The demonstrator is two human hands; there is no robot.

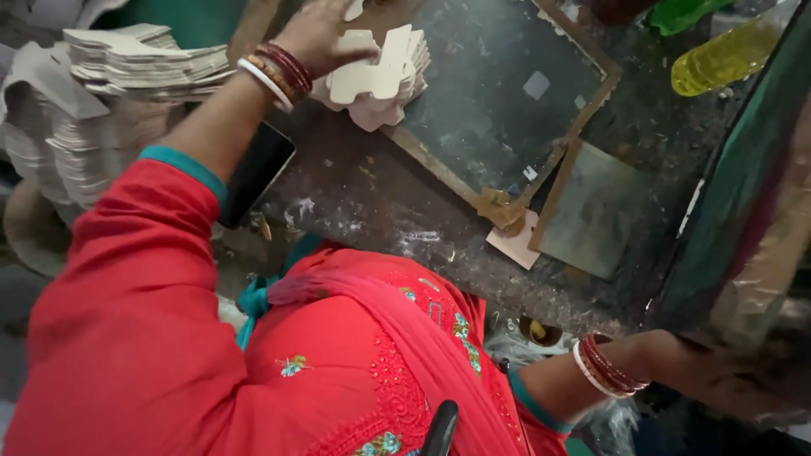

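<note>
Cardboard cut-outs (376,76), pale and notched, sit as a small fanned bundle at the top of the worktable (372,198), partly over the corner of a dark framed glass plate (507,84); the left hand (317,34) is closed over the top of the bundle, thumb pressed across the uppermost piece, bangles at the wrist. Judging from the layout, this bundle looks like one batch being gathered; much larger stacks of the same cut-outs (110,93) wait at the left, so most of the sorting seems undone. The right hand (718,376) reaches low to the right, blurred and partly hidden by a plastic-wrapped panel (743,228); whether it grips anything cannot be told. Beyond that, the worktable is dark, scuffed and smeared with white residue; a black phone (258,173) lies on it, and a yellow bottle (731,55) at the far corner.
</note>
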